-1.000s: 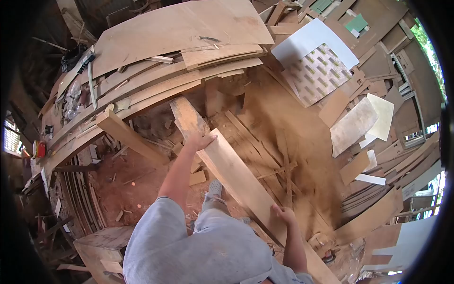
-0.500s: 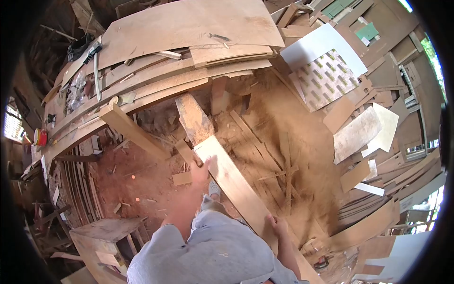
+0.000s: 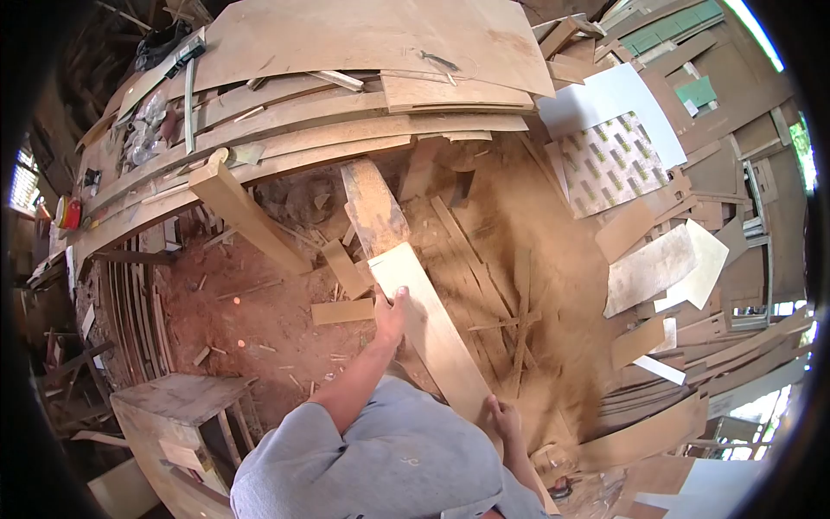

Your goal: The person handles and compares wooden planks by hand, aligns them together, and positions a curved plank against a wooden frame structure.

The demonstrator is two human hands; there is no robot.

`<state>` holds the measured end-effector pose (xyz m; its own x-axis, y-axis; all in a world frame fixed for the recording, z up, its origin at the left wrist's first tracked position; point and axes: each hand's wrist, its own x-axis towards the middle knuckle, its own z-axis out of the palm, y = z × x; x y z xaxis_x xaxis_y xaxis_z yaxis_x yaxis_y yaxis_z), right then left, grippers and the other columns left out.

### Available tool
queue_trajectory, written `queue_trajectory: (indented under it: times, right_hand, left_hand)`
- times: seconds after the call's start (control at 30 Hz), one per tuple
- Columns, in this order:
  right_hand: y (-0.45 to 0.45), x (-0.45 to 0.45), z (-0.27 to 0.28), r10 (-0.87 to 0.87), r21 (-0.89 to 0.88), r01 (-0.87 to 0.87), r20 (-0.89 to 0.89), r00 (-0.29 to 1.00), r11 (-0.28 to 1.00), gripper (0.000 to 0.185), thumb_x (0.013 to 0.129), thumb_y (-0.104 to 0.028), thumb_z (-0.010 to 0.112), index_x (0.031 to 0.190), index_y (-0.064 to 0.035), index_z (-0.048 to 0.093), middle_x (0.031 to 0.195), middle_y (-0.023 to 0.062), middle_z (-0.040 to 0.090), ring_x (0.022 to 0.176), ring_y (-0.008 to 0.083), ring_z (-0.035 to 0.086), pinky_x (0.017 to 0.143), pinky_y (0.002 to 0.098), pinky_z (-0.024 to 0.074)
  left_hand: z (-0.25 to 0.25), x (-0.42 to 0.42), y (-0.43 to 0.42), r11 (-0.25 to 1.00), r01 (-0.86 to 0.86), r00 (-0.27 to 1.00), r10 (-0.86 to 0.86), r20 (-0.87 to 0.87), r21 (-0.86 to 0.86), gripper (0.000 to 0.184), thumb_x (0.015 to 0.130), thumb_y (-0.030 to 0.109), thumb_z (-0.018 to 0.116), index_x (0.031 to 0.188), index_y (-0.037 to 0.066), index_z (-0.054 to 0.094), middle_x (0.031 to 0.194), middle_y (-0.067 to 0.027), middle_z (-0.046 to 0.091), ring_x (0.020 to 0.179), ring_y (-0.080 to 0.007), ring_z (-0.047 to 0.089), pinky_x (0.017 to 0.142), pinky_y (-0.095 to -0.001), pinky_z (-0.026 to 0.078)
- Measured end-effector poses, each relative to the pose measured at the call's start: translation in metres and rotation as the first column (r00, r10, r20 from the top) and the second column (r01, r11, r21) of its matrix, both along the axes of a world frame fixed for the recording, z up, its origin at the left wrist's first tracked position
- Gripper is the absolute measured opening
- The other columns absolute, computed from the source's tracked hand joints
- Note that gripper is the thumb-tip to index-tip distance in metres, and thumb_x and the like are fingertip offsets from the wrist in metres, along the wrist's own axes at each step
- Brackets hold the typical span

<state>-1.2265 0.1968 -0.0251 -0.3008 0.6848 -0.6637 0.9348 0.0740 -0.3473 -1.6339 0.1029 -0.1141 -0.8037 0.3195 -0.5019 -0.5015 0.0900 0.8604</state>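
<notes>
A long pale wooden plank (image 3: 443,333) slants from the middle of the view down past my right side, its near end hidden by my body. My left hand (image 3: 391,313) grips its left edge near the far end, thumb on the top face. Closer to my body, my right hand (image 3: 504,417) is closed around the right edge. Just beyond the plank's far end is a rough, weathered board (image 3: 375,206), which reaches under the workbench; whether the two touch I cannot tell.
Ahead stands a workbench (image 3: 346,48) stacked with boards, with a wooden leg (image 3: 246,212) slanting to the floor. Scrap wood (image 3: 343,312) and sawdust cover the ground. At lower left is a wooden cabinet (image 3: 177,402). Panels and offcuts (image 3: 653,259) crowd the right.
The view has shifted slightly, so the bench sits further right. My left hand is a little further right in view, still on the plank. The right hand keeps its grip.
</notes>
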Motion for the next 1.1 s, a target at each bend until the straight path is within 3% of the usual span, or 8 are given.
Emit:
queue_trajectory:
  times: [0.1, 0.23, 0.37, 0.47, 0.57, 0.7, 1.0, 1.1]
  right_hand:
    - [0.003, -0.005, 0.004, -0.036, -0.087, 0.045, 0.096, 0.995, 0.995, 0.072, 0.104, -0.073, 0.052, 0.131, -0.0113, 0.079, 0.116, 0.0215, 0.080, 0.116, 0.0370, 0.075, 0.100, 0.0441, 0.0555]
    - [-0.003, -0.005, 0.001, 0.005, 0.007, -0.005, 0.041, 0.999, 1.000, 0.076, 0.104, -0.073, 0.052, 0.124, -0.0057, 0.081, 0.104, 0.0238, 0.081, 0.104, 0.0363, 0.078, 0.093, 0.0447, 0.0578]
    - [-0.006, -0.002, -0.002, -0.030, 0.022, 0.029, 0.021, 0.999, 0.999, 0.072, 0.104, -0.070, 0.054, 0.126, -0.0071, 0.081, 0.107, 0.0240, 0.080, 0.106, 0.0373, 0.078, 0.094, 0.0458, 0.0576]
    - [-0.011, -0.006, 0.006, -0.084, 0.028, 0.084, 0.019, 0.996, 0.996, 0.069, 0.104, -0.069, 0.055, 0.125, -0.0091, 0.081, 0.107, 0.0227, 0.081, 0.105, 0.0372, 0.078, 0.094, 0.0459, 0.0575]
    - [-0.007, -0.004, 0.001, -0.140, -0.050, 0.140, 0.007, 0.990, 0.989, 0.065, 0.104, -0.067, 0.057, 0.125, -0.0110, 0.082, 0.107, 0.0208, 0.081, 0.104, 0.0365, 0.078, 0.093, 0.0452, 0.0576]
    - [-0.010, -0.010, 0.013, -0.153, -0.021, 0.152, -0.053, 0.987, 0.988, 0.063, 0.104, -0.066, 0.061, 0.126, -0.0112, 0.082, 0.107, 0.0184, 0.082, 0.103, 0.0318, 0.079, 0.092, 0.0419, 0.0579]
    - [-0.015, 0.015, -0.015, -0.175, -0.003, 0.175, -0.041, 0.984, 0.985, 0.060, 0.104, -0.063, 0.064, 0.127, -0.0106, 0.081, 0.110, 0.0197, 0.082, 0.109, 0.0321, 0.078, 0.095, 0.0400, 0.0579]
    - [-0.017, 0.014, -0.011, -0.162, 0.002, 0.163, -0.024, 0.986, 0.987, 0.063, 0.102, -0.068, 0.063, 0.126, -0.0131, 0.082, 0.109, 0.0194, 0.082, 0.110, 0.0323, 0.078, 0.095, 0.0402, 0.0584]
  left_hand:
    - [0.004, -0.001, 0.003, 1.000, -0.005, 1.000, 0.005, 0.005, -0.006, 0.085, 0.106, 0.028, 0.071, 0.168, -0.008, 0.026, 0.152, -0.0210, 0.059, 0.136, -0.0245, 0.057, 0.116, -0.0367, 0.044]
    - [0.007, -0.007, -0.003, 0.991, 0.037, 0.999, -0.039, -0.007, -0.131, 0.073, 0.105, 0.024, 0.070, 0.164, -0.006, 0.038, 0.146, -0.0199, 0.062, 0.130, -0.0238, 0.060, 0.111, -0.0365, 0.047]
    - [0.002, -0.059, -0.010, 0.976, -0.139, 0.985, 0.153, -0.079, 0.167, 0.065, 0.101, 0.021, 0.070, 0.157, -0.003, 0.050, 0.134, -0.0172, 0.069, 0.121, -0.0258, 0.065, 0.104, -0.0360, 0.051]
    - [-0.041, -0.122, -0.039, 0.938, 0.339, 0.935, -0.328, -0.136, 0.067, 0.059, 0.098, 0.019, 0.070, 0.151, -0.001, 0.056, 0.128, -0.0178, 0.075, 0.116, -0.0293, 0.072, 0.099, -0.0376, 0.055]
    - [0.023, -0.149, -0.039, 0.620, 0.575, 0.564, -0.773, -0.291, -0.534, 0.054, 0.095, 0.017, 0.070, 0.147, 0.001, 0.062, 0.127, -0.0219, 0.077, 0.117, -0.0344, 0.075, 0.097, -0.0416, 0.058]
    - [0.020, -0.169, -0.031, 0.511, 0.567, 0.406, -0.856, -0.321, -0.646, 0.053, 0.089, 0.013, 0.072, 0.140, 0.006, 0.068, 0.118, -0.0283, 0.075, 0.114, -0.0441, 0.072, 0.096, -0.0487, 0.058]
    - [0.015, -0.171, -0.027, 0.406, 0.526, 0.341, -0.906, -0.253, -0.748, 0.043, 0.091, 0.011, 0.072, 0.134, 0.008, 0.072, 0.105, -0.0298, 0.075, 0.106, -0.0474, 0.072, 0.091, -0.0547, 0.058]
    - [0.022, -0.165, -0.029, 0.455, 0.508, 0.370, -0.882, -0.292, -0.731, 0.038, 0.093, 0.014, 0.072, 0.131, 0.009, 0.073, 0.106, -0.0284, 0.076, 0.105, -0.0477, 0.072, 0.090, -0.0559, 0.058]
